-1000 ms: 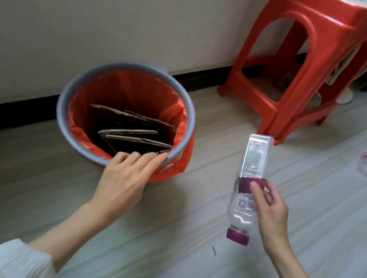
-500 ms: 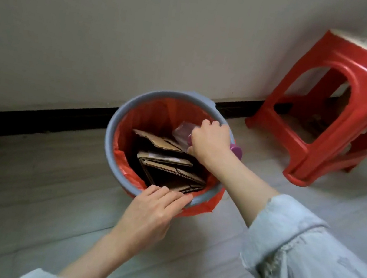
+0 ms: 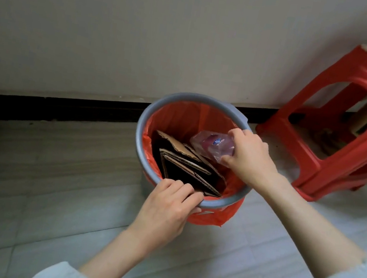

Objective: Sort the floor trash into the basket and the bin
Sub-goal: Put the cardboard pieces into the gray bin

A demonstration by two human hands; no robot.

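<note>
Pushing the clear plastic bottle [image 3: 210,146] down into the bin [image 3: 157,112], we have come a long way in one second: then our right hand [image 3: 247,157] held it upright over the floor beside the bin, and now it lies tilted inside the rim, against the orange liner [image 3: 188,117] and on top of the cardboard. We judge this item nearly sorted; only the release remains.

Counting from largest to smallest, we see one red plastic stool [image 3: 352,119], one grey bin with its one liner, at least three cardboard pieces [image 3: 187,164] standing inside, and one bottle. Our right hand is closed around the bottle; our left hand [image 3: 170,207] curls over the near rim, steadying the bin. No basket is in view.
</note>
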